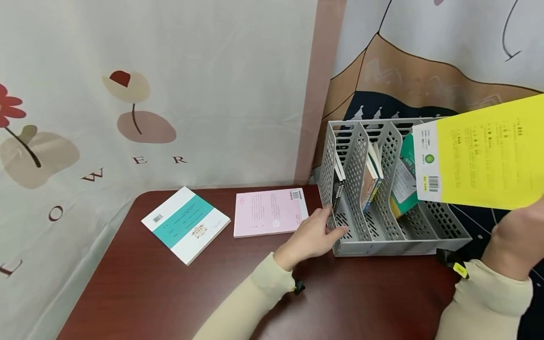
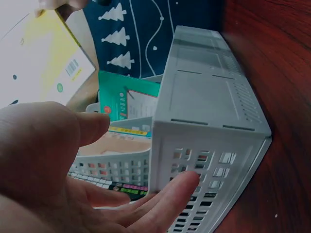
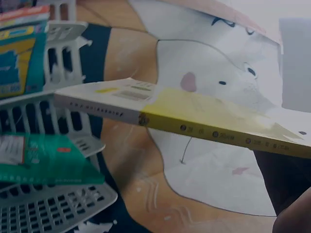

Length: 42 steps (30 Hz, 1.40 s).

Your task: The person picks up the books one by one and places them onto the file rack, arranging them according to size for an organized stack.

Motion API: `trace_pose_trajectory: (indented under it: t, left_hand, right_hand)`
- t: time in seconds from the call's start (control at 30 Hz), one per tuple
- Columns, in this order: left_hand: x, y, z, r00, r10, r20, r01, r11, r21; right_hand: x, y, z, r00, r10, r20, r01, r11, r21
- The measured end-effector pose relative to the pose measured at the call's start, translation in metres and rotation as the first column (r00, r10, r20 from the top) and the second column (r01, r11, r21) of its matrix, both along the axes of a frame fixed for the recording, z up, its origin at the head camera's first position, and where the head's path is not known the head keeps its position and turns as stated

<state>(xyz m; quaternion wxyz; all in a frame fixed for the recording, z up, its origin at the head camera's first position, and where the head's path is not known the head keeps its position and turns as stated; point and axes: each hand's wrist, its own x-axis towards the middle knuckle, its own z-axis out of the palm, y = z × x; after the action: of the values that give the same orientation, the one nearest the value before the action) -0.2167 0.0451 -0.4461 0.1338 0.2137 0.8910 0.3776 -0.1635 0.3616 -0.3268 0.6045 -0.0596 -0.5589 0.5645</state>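
Note:
My right hand (image 1: 516,238) grips a thin yellow and white book (image 1: 488,156) by its right end. The book is raised above the right part of a grey perforated file rack (image 1: 399,248). Seen from the right wrist, the book's yellow spine (image 3: 204,133) faces the camera. My left hand (image 1: 312,236) is at the rack's near left corner, its fingers extended by the left side wall and its thumb apart. A green book (image 1: 409,204) leans inside the rack, partly behind the raised book. Small books (image 1: 371,177) stand in a middle compartment, and dark-edged ones (image 1: 337,184) in the leftmost.
On the brown table (image 1: 170,302) lie a white and teal book (image 1: 185,224) and, between it and the rack, a pink book (image 1: 269,212). A printed curtain (image 1: 221,94) hangs behind the table's back edge. Dark patterned cloth (image 2: 141,43) lies beyond the rack.

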Motion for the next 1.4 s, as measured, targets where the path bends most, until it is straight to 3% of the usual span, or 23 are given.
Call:
trace_pose_trajectory:
  t: [0.17, 0.3, 0.43, 0.63, 0.73, 0.87, 1.07, 1.3, 1.4]
  left_hand:
    - [-0.001, 0.001, -0.006, 1.0, -0.006, -0.018, 0.005, 0.999, -0.045]
    - [-0.001, 0.001, -0.01, 0.999, -0.029, -0.032, 0.026, 0.997, -0.078]
    - [-0.002, 0.001, -0.011, 0.999, -0.033, -0.024, 0.031, 0.997, -0.073]
    - [-0.004, 0.002, -0.013, 1.0, -0.03, -0.007, 0.029, 0.996, -0.086]
    - [-0.005, 0.002, -0.014, 0.999, -0.031, -0.009, 0.03, 0.996, -0.086]
    - [-0.005, 0.002, -0.014, 0.999, -0.032, -0.02, 0.03, 0.995, -0.091]
    - [-0.005, 0.002, -0.014, 0.999, -0.028, -0.032, 0.025, 0.996, -0.085]
    - [-0.004, 0.001, -0.013, 0.999, -0.029, -0.033, 0.027, 0.997, -0.078]
    - [-0.004, 0.001, -0.013, 0.999, -0.025, -0.043, 0.022, 0.997, -0.076]
  right_hand:
    - [-0.007, -0.002, -0.002, 0.983, -0.147, 0.113, 0.131, 0.982, 0.139]
    - [-0.012, -0.011, -0.007, 0.982, -0.122, 0.144, 0.106, 0.988, 0.116]
    - [-0.02, -0.021, -0.01, 0.991, -0.052, 0.121, 0.034, 0.989, 0.143]
    - [-0.034, -0.03, -0.019, 0.974, -0.07, 0.217, 0.018, 0.972, 0.233]
    - [-0.043, -0.029, -0.026, 0.962, -0.066, 0.264, 0.003, 0.973, 0.232]
    - [-0.053, -0.024, -0.037, 0.938, -0.061, 0.342, -0.016, 0.976, 0.216]
    - [-0.066, -0.019, -0.052, 0.887, -0.093, 0.452, -0.046, 0.957, 0.287]
    - [-0.076, -0.016, -0.066, 0.819, -0.174, 0.547, -0.054, 0.925, 0.375]
    - [-0.08, -0.016, -0.07, 0.776, -0.192, 0.6, -0.071, 0.92, 0.386]
